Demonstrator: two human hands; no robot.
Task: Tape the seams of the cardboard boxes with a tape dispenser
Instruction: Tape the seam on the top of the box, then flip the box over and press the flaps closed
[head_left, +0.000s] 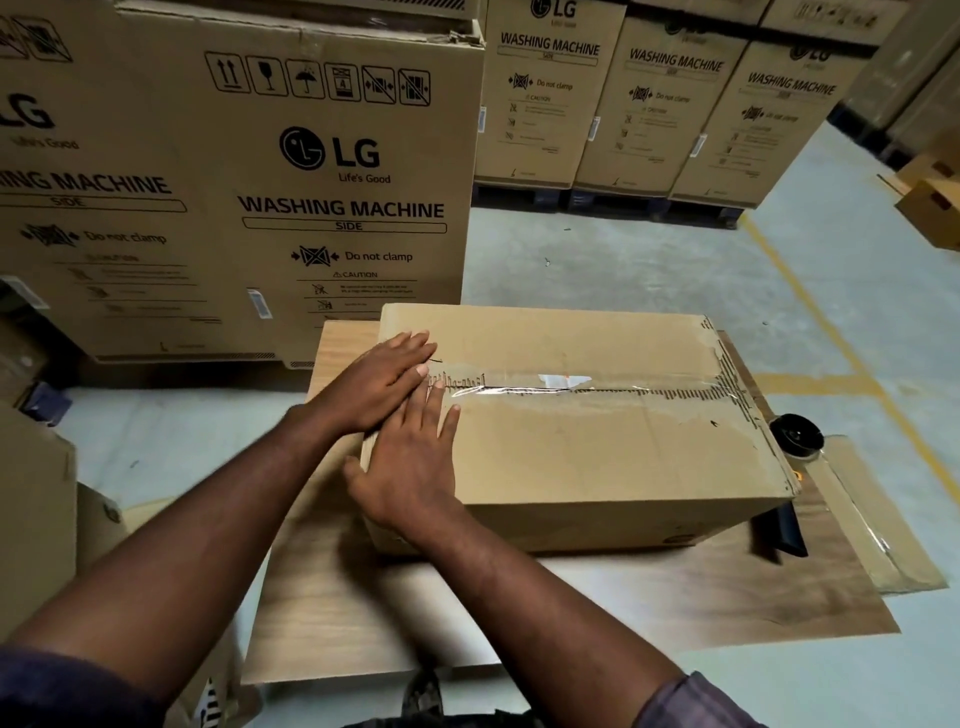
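Cardboard box (597, 462): on wooden board (363, 613); top seam under clear tape strip (571, 385).
Left hand (379, 382): flat, fingers straight, pressing tape's left end.
Right hand (410, 467): flat on box top, touching left hand, thumb over box's left edge.
Tape dispenser (796, 436): black, on board just beside box's right end, partly hidden.
LG washing machine cartons (337, 171): stacked behind.

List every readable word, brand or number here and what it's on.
"LG": big carton
"Life's Good": same carton
"WASHING MACHINE": same carton, also rear cartons
"SIDE": same carton
"Do not clamp": same carton
"CAUTION": same carton
"4": its stacking pictogram
Fine print and barcode labels: too small to read.
Box being taped: no readable text.
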